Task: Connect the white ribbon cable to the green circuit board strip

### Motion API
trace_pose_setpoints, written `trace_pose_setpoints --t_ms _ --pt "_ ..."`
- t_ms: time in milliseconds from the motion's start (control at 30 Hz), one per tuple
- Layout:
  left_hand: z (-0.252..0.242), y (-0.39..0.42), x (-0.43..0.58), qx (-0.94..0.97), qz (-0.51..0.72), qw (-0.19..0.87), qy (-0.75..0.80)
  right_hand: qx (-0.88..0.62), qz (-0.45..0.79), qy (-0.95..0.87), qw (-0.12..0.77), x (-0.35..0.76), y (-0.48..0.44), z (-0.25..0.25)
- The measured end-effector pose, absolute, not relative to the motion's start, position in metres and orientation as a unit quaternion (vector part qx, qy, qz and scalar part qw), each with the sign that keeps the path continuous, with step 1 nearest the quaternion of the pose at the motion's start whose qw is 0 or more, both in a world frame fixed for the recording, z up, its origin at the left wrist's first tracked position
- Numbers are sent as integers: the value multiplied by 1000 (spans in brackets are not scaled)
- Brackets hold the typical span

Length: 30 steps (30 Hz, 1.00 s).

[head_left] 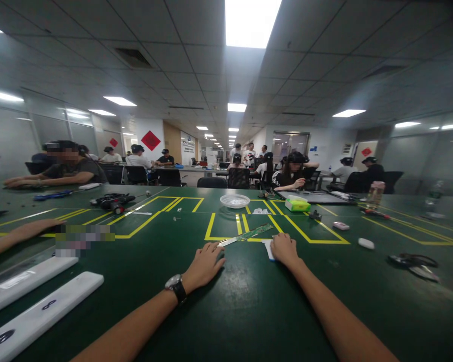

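Item 1: green worktable [249, 311]. It fills my feed from the near edge to the seated people at the far side.

Item 2: yellow tape outlines [309, 241], which mark boxes across the tabletop.

Item 3: two long white panels [41, 314], lying flat at the near left and well apart from both hands.

Item 4: co-worker's forearm [26, 232], resting on the table at far left.

Item 5: left hand [204, 264]. I log it palm down on the table with the fingers spread and relaxed, gripping nothing. Its fingertips lie at the near end of the circuit board strip. I cannot tell whether they touch it.

Item 6: right hand [285, 250]. It is knuckles up with the fingers curled over a small white piece [268, 249] that shows at its left edge. From here I cannot tell whether the piece is gripped.

Item 7: circuit board strip [249, 234], narrow and green. It lies flat between the two hands, angled across the near tape line.

Item 8: scissors [413, 262], at right and well clear of the right hand.

Item 9: white bowl [234, 201], beyond the strip.

Item 10: green and white box [297, 204], to the right of the bowl.

Item 11: wristwatch [176, 287], on the left wrist.
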<state>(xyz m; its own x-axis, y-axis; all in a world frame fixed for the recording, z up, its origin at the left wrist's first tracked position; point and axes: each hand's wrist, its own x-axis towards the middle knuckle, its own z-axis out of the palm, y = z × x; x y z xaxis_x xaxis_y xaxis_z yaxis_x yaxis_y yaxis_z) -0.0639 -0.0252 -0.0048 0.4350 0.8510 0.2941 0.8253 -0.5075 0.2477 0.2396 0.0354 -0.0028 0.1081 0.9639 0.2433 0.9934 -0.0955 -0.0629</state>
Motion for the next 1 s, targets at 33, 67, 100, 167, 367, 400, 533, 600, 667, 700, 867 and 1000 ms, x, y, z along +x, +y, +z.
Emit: trace_pose_setpoints --t_ms 33,67,100,167,367,400,533,600,667,700,867,1000 --pt "-5 -25 -65 849 181 29 496 -737 -73 -661 121 240 35 -1" --pt "-5 -24 -66 852 170 25 495 -732 -77 -661 142 239 34 1" --pt "-5 -25 -67 856 164 21 491 -722 -79 -667 164 238 33 2" --pt "-2 -26 -67 862 163 18 479 -689 -80 -692 200 233 30 6" --pt "12 -34 -61 864 208 33 458 -540 -37 -804 245 200 11 18" --pt "13 -35 -61 863 214 39 456 -515 -5 -822 245 193 7 21" --pt "18 -39 -58 873 224 73 428 -424 250 -848 196 175 -10 33" --pt "21 -41 -57 887 218 86 398 -373 418 -819 126 173 -17 41" --pt "22 -45 -56 901 208 82 372 -324 553 -767 27 177 -23 48" --pt "22 -47 -54 908 203 75 359 -306 598 -741 -21 179 -26 51" --pt "20 -58 -47 942 168 40 287 -235 687 -681 -93 192 -30 59" --pt "21 -68 -42 950 160 43 263 -266 639 -722 8 187 -24 52"
